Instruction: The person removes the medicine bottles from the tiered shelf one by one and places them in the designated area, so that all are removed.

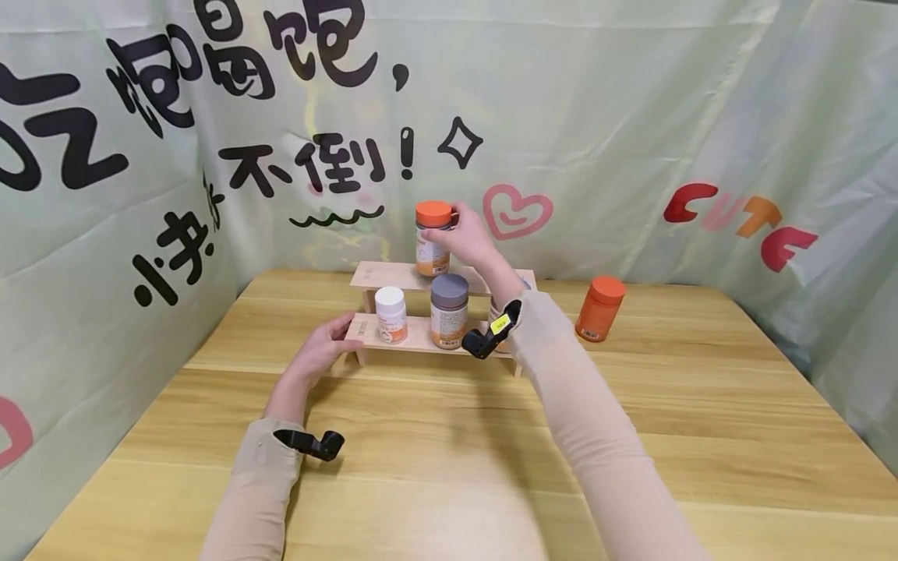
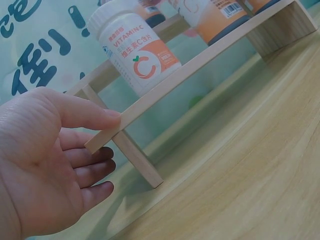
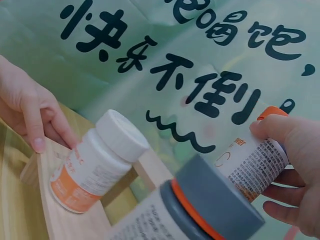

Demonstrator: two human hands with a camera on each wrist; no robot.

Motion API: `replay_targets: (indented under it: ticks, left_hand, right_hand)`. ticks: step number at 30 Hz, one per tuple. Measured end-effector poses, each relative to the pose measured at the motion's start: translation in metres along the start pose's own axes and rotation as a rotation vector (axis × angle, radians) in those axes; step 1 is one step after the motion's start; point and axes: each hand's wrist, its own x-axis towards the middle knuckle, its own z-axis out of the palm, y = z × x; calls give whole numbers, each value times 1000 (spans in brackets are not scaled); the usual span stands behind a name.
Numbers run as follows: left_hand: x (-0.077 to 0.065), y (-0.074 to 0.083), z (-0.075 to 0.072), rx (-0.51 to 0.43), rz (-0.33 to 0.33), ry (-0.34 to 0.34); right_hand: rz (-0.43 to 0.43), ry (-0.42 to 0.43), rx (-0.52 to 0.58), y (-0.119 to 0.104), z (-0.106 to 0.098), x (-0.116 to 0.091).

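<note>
While the right hand (image 1: 468,235) grips the orange-lidded jar (image 1: 433,253) between thumb and fingers, we find this jar upright at the upper shelf (image 1: 382,274) of the rack (image 1: 369,300); whether its base touches wood, we cannot tell. Below, the lower shelf (image 1: 418,330) carries a white jar (image 1: 390,315), a grey-lidded jar (image 1: 449,315) and a third jar (image 1: 494,310), partly hidden by the right arm (image 1: 596,405). At this shelf's left end, the left hand (image 1: 323,351) pinches the board, thumb uppermost. We judge the work well along: three jars stand placed, the gripped one is not yet released, and an orange jar (image 1: 601,310) remains off the rack, on the table (image 1: 421,467) to its right.
</note>
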Motion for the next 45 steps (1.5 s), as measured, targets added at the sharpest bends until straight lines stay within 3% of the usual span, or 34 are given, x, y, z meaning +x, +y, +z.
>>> replay_targets:
  ticks: [18,34,45]
  left_hand:
    - [-2,0,0,-1,-4,3]
    - [-2,0,1,-15,-7,5]
    - [0,-2,1,-7,13,1]
  right_hand:
    - [3,37,-31,9,-44,-10]
    - [-10,114,-28,43,-92,-25]
    - [123,156,-32,65,-127,-43]
